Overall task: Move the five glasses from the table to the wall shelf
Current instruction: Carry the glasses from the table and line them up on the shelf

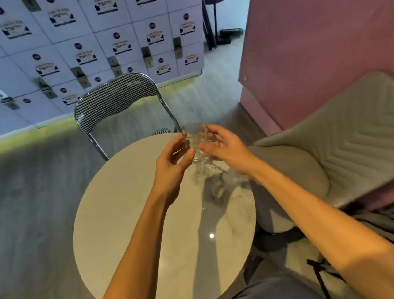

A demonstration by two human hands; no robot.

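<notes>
Head view: I hold glass [196,142] between left hand [171,160] and right hand [225,149], both grasping it, above far edge of table [130,218]. Risk: smooth clear glass may slip during hand change. Checked chair [116,99] beyond table, grey armchair [351,136] right of table. Shelf not visible.

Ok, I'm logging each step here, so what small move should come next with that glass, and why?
Probably close both hands fully and lift the glass straight up. The left hand and right hand already cup it from either side at the far edge of the round table, and no other glass shows there.
</notes>
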